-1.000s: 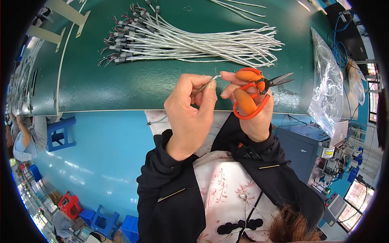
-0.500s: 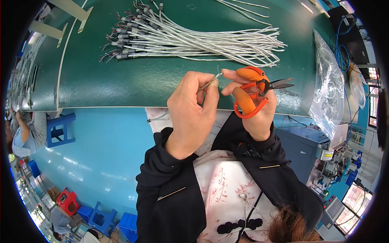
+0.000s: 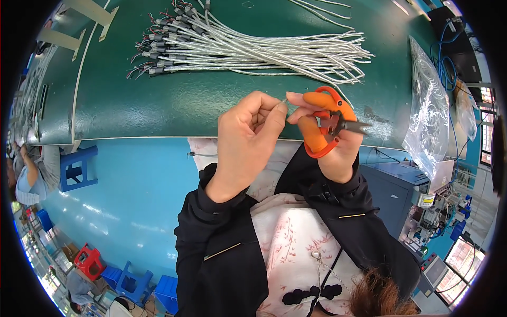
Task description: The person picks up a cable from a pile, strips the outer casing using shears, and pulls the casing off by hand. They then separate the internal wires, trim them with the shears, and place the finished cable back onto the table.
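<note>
Thumb and forefinger of my left hand (image 3: 248, 140) are pinched together just above the table's front edge. A thin pale strand end (image 3: 285, 100) pokes out of the pinch; the rest of it is hidden by the fingers. My right hand (image 3: 343, 153) is close by on the right, its fingertips at that strand. Red-handled scissors (image 3: 344, 126) hang in the right hand, loops around its thumb and a finger, dark blades pointing right and blurred. Orange finger cots (image 3: 315, 133) cover parts of those fingers. Beyond both hands lies a bundle of silver braided cables (image 3: 274, 53) with grey connectors and bare wires on its left.
The hands work over a green tabletop (image 3: 174, 105). A clear plastic bag (image 3: 425, 105) lies at its right end. A grey cabinet (image 3: 388, 190) stands right of my body. A cable with a small plug (image 3: 203, 155) rests over my lap. Blue stools (image 3: 79, 168) stand leftward.
My left fingers have closed further over the strand, so less of it shows. The scissors have turned in my right hand, their blades now lower and farther left.
</note>
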The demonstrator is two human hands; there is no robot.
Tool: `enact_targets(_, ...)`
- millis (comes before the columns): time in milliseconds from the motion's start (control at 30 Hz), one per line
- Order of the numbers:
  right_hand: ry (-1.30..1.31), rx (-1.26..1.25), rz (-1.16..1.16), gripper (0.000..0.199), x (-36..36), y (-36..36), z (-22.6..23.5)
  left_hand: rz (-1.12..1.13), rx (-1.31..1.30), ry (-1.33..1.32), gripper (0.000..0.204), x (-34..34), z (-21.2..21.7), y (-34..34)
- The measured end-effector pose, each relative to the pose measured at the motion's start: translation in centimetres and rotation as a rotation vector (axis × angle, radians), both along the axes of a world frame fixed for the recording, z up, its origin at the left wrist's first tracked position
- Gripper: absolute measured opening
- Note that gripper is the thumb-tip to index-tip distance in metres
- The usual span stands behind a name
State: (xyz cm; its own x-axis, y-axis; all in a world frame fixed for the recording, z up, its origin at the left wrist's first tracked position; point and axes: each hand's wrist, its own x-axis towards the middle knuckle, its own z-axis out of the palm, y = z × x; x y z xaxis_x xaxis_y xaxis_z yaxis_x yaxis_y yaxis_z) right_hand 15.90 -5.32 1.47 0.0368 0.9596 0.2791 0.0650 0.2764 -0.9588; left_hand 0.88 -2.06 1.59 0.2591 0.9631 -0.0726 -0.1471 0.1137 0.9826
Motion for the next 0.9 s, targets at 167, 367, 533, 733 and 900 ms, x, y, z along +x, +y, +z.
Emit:
enact_targets(167, 0.018, 0.003, 0.011, 0.034, -0.1, 0.4, 0.0, 0.005, -0.008, 0.026, 0.009, 0.0, 0.2, 0.0)
enact_targets(367, 0.247, -0.089, -0.029, 0.033, 0.7, 0.9, 0.4, -0.051, -0.133, -0.096, 0.009, -0.2, 0.7, 0.1)
enact_targets(533, 0.271, -0.08, 0.003, 0.033, 0.4, 0.8, 0.2, -0.065, -0.132, -0.083, 0.008, 0.0, 0.6, 0.1)
enact_targets(733, 0.152, -0.046, 0.045, 0.034, 0.3, 1.1, -0.1, -0.059, -0.08, -0.071, 0.008, 0.0, 0.4, 0.0)
enact_targets(900, 0.114, -0.012, 0.106, 0.035, 0.5, 1.5, -0.4, -0.041, 0.032, 0.018, 0.007, 0.0, 0.5, 0.0)
